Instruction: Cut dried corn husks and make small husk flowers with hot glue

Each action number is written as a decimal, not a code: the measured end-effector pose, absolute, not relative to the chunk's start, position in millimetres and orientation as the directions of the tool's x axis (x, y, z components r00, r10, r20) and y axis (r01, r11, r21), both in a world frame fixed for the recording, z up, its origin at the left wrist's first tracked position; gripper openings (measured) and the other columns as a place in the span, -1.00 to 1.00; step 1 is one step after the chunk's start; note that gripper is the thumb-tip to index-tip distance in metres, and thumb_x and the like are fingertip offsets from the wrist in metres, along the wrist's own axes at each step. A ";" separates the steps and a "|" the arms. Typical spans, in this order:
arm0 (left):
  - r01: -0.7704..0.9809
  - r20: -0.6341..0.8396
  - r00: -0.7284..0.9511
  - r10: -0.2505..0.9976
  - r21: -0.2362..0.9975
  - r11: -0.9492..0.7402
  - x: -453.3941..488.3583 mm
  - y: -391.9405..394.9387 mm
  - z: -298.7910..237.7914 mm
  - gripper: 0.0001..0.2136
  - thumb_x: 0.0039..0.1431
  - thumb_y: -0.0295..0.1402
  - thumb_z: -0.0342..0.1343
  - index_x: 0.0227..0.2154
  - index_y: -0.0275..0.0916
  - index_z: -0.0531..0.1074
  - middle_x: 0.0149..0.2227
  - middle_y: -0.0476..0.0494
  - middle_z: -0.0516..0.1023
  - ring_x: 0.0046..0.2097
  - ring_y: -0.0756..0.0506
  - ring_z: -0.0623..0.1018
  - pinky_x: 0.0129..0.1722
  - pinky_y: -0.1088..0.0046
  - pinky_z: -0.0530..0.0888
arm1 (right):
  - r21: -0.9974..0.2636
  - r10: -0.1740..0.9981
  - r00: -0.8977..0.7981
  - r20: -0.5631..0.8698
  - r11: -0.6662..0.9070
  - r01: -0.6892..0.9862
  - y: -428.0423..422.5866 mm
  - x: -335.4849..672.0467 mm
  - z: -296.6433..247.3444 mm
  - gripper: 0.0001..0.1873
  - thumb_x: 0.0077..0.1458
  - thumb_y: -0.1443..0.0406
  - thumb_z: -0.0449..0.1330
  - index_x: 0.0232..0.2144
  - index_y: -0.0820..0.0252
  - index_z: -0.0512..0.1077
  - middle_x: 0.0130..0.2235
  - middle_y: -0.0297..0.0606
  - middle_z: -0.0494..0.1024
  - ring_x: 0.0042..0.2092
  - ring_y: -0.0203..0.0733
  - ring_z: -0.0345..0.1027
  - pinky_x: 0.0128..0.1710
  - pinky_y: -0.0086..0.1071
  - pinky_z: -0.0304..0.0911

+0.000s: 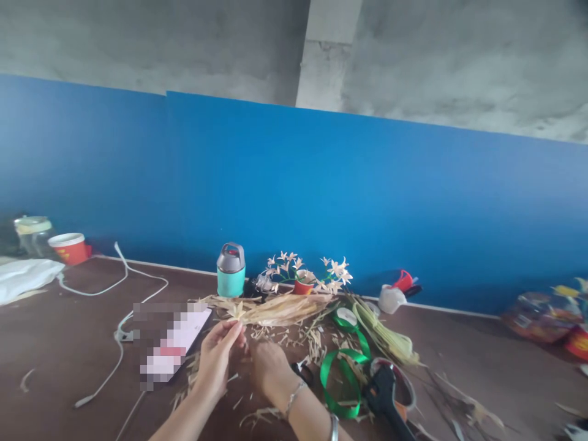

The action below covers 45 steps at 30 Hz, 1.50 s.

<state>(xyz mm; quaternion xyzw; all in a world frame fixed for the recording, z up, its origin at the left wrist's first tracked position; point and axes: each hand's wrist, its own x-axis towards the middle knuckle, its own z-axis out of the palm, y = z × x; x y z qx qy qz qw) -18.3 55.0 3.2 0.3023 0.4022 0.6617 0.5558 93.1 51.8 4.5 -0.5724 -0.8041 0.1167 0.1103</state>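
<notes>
Forward at table level is blocked: straw bundle (289,310) right ahead of left hand (218,355) and right hand (268,362), then teal bottle (231,282) and red flower cup (304,286), then blue panel (321,196) closing the far side. Left exit: flat pale slab (177,343) sits just beside the left hand, white cable (123,335) loops past that, bare brown tabletop (50,343) beyond. Right exit is worse: green ribbon (325,375), black tool (383,392) and stem bundle (383,334) crowd the right hand's side; the way over is up, through open air above these low things.
</notes>
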 end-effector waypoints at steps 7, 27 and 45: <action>-0.452 -0.071 -0.056 0.996 0.891 0.038 -13.7 52.2 -3.3 -0.82 -0.18 -0.30 0.29 -0.61 -0.31 0.46 -0.65 0.03 0.40 -0.56 0.05 0.35 -0.53 0.57 0.28 | -0.742 0.949 0.002 0.316 0.246 0.624 47.7 133.8 32.9 -0.86 -0.08 0.45 0.08 -0.50 0.22 0.44 -0.49 -0.28 0.54 -0.44 -0.22 0.40 -0.42 -0.46 0.26; -0.468 -0.247 0.080 0.966 0.846 0.255 -2.7 39.8 7.3 -0.79 -0.26 -0.32 0.31 -0.68 -0.30 0.40 -0.67 0.02 0.40 -0.61 0.05 0.35 -0.58 0.55 0.26 | -0.525 0.752 -0.153 0.642 0.575 0.627 42.9 130.8 20.0 -0.82 -0.01 0.49 0.09 -0.45 0.13 0.42 -0.22 -0.20 0.34 -0.14 -0.13 0.25 -0.14 -0.26 0.23; -0.451 -0.221 0.112 0.969 0.857 0.248 -2.8 39.9 7.0 -0.85 -0.26 -0.40 0.28 -0.68 -0.32 0.41 -0.68 0.02 0.39 -0.61 0.06 0.34 -0.58 0.57 0.25 | -0.487 0.748 -0.193 0.635 0.582 0.652 42.1 129.7 19.1 -0.81 0.01 0.49 0.07 -0.43 0.14 0.40 -0.25 -0.22 0.37 -0.18 -0.15 0.27 -0.17 -0.29 0.23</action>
